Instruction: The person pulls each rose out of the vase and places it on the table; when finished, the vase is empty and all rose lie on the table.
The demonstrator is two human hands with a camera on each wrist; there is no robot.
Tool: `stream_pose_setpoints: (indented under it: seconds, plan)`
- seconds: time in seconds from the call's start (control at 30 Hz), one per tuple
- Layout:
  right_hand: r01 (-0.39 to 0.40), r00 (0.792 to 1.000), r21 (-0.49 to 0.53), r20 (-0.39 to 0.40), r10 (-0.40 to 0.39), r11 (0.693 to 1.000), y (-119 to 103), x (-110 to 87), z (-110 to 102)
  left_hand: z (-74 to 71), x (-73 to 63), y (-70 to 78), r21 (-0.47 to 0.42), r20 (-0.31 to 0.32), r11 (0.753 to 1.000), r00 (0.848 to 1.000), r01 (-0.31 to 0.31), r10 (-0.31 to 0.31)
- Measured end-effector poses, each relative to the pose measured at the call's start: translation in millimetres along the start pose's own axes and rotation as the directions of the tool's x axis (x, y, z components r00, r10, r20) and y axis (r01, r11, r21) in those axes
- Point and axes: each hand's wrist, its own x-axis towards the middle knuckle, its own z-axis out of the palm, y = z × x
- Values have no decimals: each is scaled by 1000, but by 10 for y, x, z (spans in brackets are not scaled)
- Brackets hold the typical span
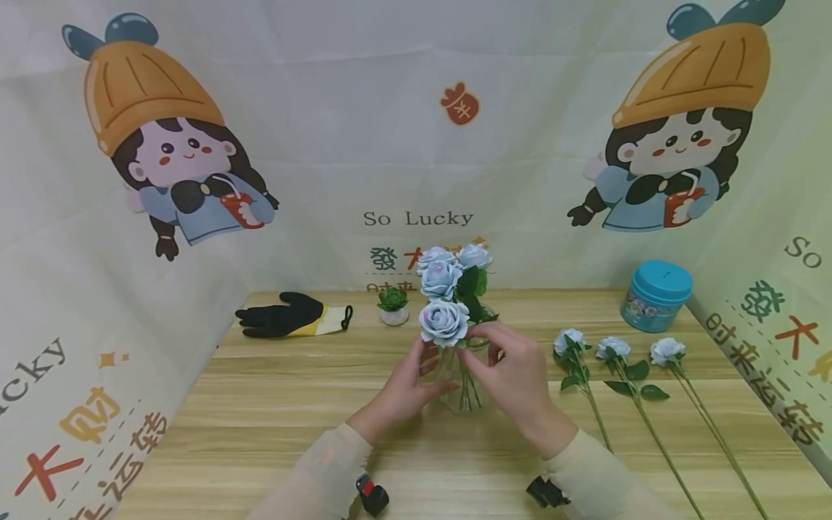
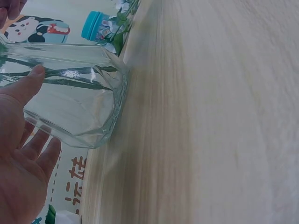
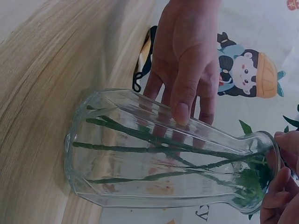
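Observation:
A clear glass vase (image 1: pixel 463 406) stands on the table with several pale blue roses (image 1: pixel 445 323) in it. Their green stems (image 3: pixel 131 148) show through the glass in the right wrist view. My left hand (image 1: pixel 409 380) holds the vase from the left, thumb (image 2: pixel 31 84) on the near side and fingers behind. At the vase mouth, my right hand (image 1: pixel 513 368) has its thumb and index finger close together just under the lowest rose, pinching it near its head. The exact contact is partly hidden by the fingers and petals.
Three blue roses (image 1: pixel 614 349) lie on the table (image 1: pixel 260 433) at the right. Behind them stands a blue lidded tub (image 1: pixel 658 296). A small potted succulent (image 1: pixel 393 305) and a black work glove (image 1: pixel 289 315) lie toward the back left. Printed cloth hangs around the table.

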Motion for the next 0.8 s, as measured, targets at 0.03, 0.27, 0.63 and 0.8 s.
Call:
stream_pose_setpoints:
  seconds: [0.03, 0.27, 0.63, 0.8]
  plan:
    - [-1, 1000, 1, -1, 1, 1000, 1, 1, 2, 0, 0, 2, -2, 0, 1000, 1000, 1, -1]
    - [-17, 1000, 64, -11, 18, 998, 3, 21, 16, 5, 14, -21, -1, -6, 1000, 1000, -2, 2]
    - [-75, 996, 164, -32, 81, 984, -23, 76, -16, 18, 7, -9, -18, -9, 1000, 1000, -20, 19]
    - [-97, 992, 210, -57, 111, 973, -39, 120, -37, 18, 11, -11, -23, -12, 1000, 1000, -20, 20]
